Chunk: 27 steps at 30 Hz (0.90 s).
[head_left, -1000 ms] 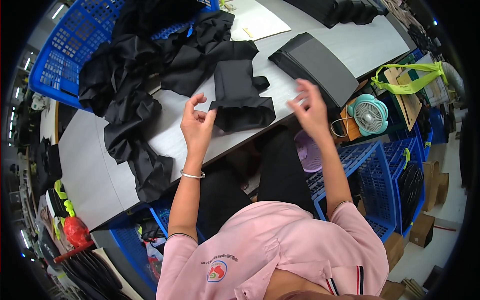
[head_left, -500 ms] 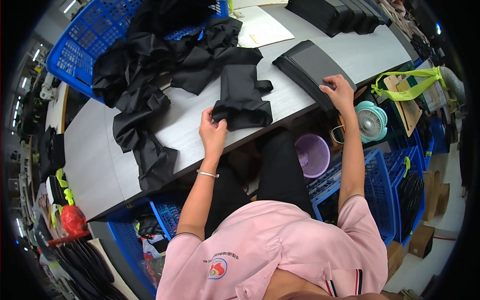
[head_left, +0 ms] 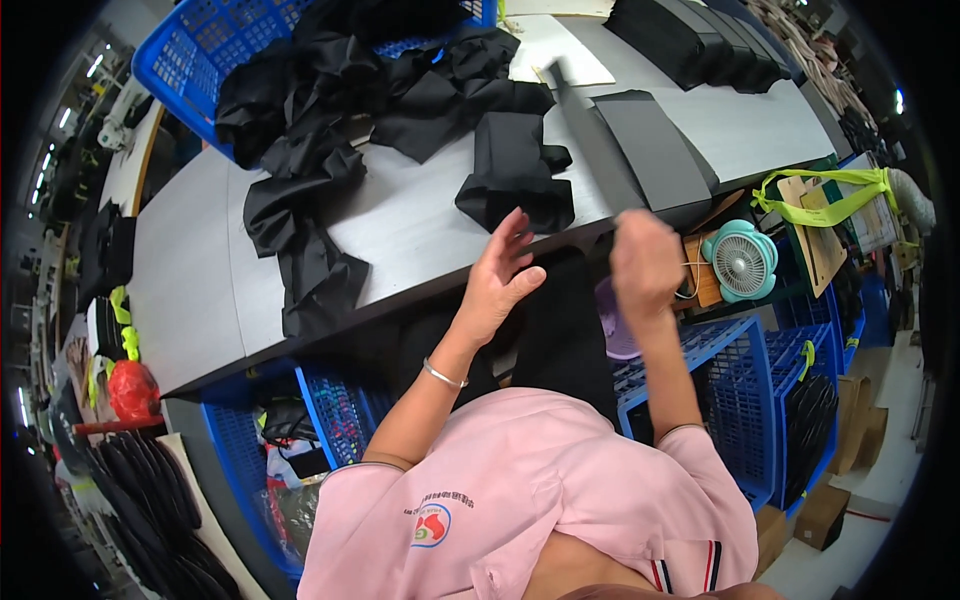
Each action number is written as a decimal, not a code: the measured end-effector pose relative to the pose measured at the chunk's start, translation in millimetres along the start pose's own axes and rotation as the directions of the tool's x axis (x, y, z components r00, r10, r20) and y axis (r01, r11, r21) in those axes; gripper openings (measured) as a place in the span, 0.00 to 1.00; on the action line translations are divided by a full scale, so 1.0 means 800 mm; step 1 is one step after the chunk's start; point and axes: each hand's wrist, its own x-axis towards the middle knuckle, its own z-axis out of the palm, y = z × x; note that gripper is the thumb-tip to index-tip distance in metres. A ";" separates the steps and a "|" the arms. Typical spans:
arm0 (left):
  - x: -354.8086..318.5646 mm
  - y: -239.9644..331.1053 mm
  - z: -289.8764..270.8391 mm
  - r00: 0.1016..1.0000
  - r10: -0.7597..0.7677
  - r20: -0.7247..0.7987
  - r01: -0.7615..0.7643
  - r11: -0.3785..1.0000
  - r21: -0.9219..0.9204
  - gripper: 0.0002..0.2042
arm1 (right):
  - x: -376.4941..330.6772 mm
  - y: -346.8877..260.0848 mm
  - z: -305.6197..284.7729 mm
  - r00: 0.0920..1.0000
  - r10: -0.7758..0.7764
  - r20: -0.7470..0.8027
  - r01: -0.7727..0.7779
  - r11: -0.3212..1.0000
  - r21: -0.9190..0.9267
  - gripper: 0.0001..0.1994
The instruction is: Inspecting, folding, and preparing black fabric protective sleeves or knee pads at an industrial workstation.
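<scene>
My right hand (head_left: 646,265), smeared by motion, is closed on the near end of a long dark grey panel (head_left: 598,145), also blurred. The panel slants up and away over the table, beside a stack of similar dark panels (head_left: 660,145). My left hand (head_left: 500,285) holds nothing; its fingers are spread at the table's near edge. Just beyond it lies a folded black fabric piece (head_left: 510,185) with a small loop at its right side.
Crumpled black fabric (head_left: 300,200) spills from a blue basket (head_left: 180,75) across the left table. More black stacks (head_left: 690,45) stand at the far right. A teal fan (head_left: 740,260), a purple basket (head_left: 618,325) and blue crates (head_left: 715,390) sit on the right, near my arm.
My right hand has come off the stack toward me and left, now with a panel in it. My left hand has let go of the folded black piece, moved right and opened.
</scene>
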 end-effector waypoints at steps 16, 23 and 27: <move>-0.038 0.000 -0.028 0.940 -0.342 0.006 0.311 0.849 -0.428 0.20 | -0.055 -0.130 -0.020 0.788 0.396 0.472 -0.600 0.669 0.440 0.12; -0.041 -0.027 -0.022 0.934 -0.357 0.030 0.351 0.895 -0.276 0.23 | -0.088 -0.093 -0.024 0.332 0.238 0.913 -0.930 -0.082 0.359 0.26; -0.016 -0.034 -0.040 0.946 0.025 -0.324 0.082 0.947 0.312 0.17 | -0.104 -0.048 -0.042 0.235 0.371 0.898 -0.844 -0.381 0.378 0.24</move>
